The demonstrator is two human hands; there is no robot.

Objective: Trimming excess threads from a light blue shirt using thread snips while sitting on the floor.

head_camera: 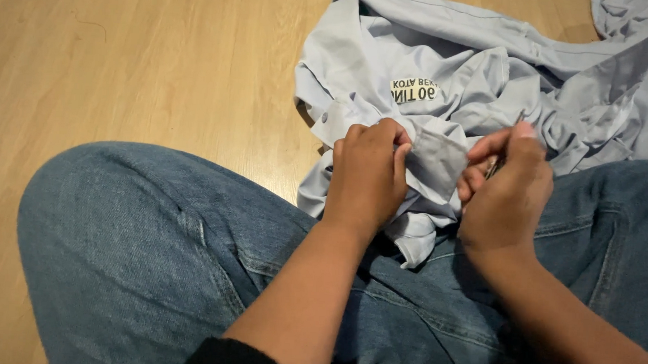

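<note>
Left hand [368, 173]: fingers pinching a fold of the crumpled pale-blue cotton shirt [442, 100].
Right hand [505, 188]: just beside that fold, fingers closed on a thin metal tool [494, 163].
Progress: fold held taut; no finished work shows.

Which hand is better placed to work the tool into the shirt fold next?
Likely the right hand: it grips a thin metal tool at the edge of the light blue shirt fold. The left hand is pinching that fold taut over the jeans.

Both forearms reach forward over the crossed, jeans-clad legs. The left hand [367, 178] is curled, knuckles up, fingers pinched shut. The right hand [507, 187] is also closed, thumb raised.
</note>
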